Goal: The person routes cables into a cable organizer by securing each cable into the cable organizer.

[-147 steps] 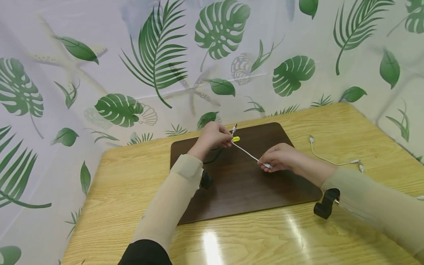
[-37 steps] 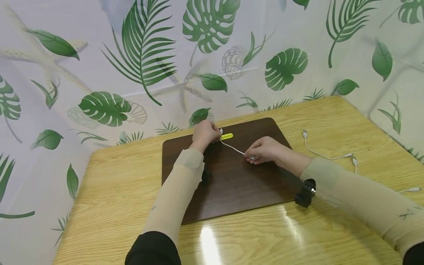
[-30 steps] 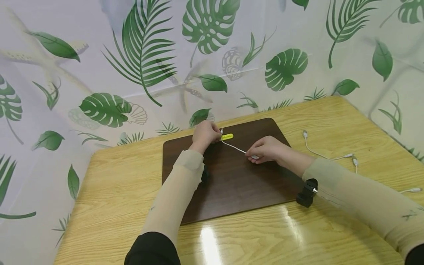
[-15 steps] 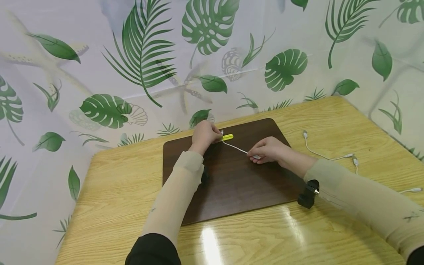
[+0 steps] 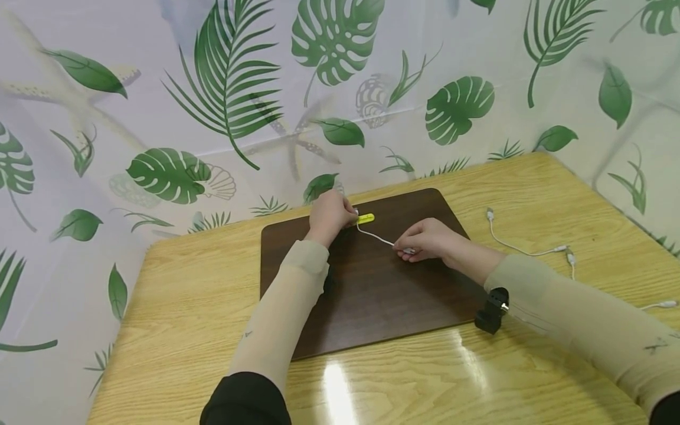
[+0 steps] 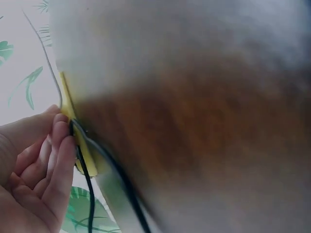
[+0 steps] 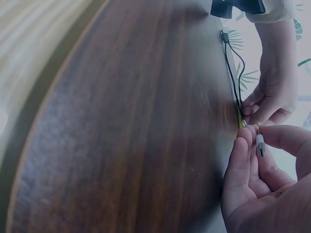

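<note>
Two hands share one thin, flexible white cable [image 5: 376, 236] with small white plugs, its middle span crossing above a dark brown, round-cornered wood-grain board [image 5: 382, 295]. The left hand [image 5: 330, 213] has its fingertips drawn together at a small yellow strip-shaped holder [image 5: 366, 218], near the board's far edge, seemingly pinching the cable where it meets the strip; whether it grips the strip too cannot be told. Such a hold probably steadies the cable at one chosen spot. The right hand [image 5: 427, 239] pinches the other end just behind its white connector [image 7: 260, 144], likely because a grip on the cord there controls its direction while leaving the metal tip free. The cord between them sags a little, which suggests guiding rather than hard pulling.

A slim black cord [image 7: 227, 60] also meets the yellow strip, its doubled length lying along the board, perhaps seated there to stay in place. More thin white cables [image 5: 531, 254] lie on the pale wooden tabletop [image 5: 175, 295], right of the board, apparently set aside within reach; the right sleeve [image 5: 574, 313] seems to cover part of them, so their number is uncertain.
</note>
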The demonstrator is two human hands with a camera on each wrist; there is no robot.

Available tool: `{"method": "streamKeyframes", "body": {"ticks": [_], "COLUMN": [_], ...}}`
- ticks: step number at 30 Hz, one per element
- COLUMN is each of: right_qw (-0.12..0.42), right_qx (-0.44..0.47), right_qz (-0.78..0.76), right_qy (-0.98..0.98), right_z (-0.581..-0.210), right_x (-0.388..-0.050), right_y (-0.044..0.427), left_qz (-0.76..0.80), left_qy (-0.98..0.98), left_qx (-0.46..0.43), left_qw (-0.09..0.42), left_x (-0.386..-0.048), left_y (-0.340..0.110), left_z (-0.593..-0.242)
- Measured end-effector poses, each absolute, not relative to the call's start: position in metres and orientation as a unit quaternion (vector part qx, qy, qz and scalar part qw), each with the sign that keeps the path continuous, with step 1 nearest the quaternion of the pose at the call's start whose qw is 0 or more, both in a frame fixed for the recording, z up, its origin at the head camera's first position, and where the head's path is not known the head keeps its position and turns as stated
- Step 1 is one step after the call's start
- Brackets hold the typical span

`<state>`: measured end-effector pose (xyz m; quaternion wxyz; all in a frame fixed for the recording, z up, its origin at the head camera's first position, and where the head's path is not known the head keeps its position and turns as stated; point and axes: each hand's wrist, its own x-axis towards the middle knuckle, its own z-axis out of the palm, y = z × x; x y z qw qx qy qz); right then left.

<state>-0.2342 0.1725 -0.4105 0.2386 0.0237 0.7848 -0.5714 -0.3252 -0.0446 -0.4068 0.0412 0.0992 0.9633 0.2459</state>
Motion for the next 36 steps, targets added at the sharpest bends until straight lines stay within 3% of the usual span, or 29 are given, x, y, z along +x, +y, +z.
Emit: {"method": "streamKeyframes", "body": {"ticks": [8, 17, 36], "right_qw": [0.233, 0.242, 0.234], "right_qx": [0.036, 0.043, 0.041], "right_qz": [-0.579, -0.581, -0.584], "right_qy": [0.781, 0.776, 0.777], "right_z": [-0.409, -0.409, -0.409], "right_x": [-0.234, -0.231, -0.224], "right_y": [0.18, 0.179, 0.171], "left_qz": [0.268, 0.346, 0.338], "left_qy": [0.956, 0.926, 0.918], "left_qx": [0.111, 0.117, 0.126], "left_qw": [0.049, 0.102, 0.164], "left_x": [-0.325, -0.327, -0.331], "left_y": [-0.046, -0.055, -0.059], "left_z": [-0.407, -0.404, -0.386]}}
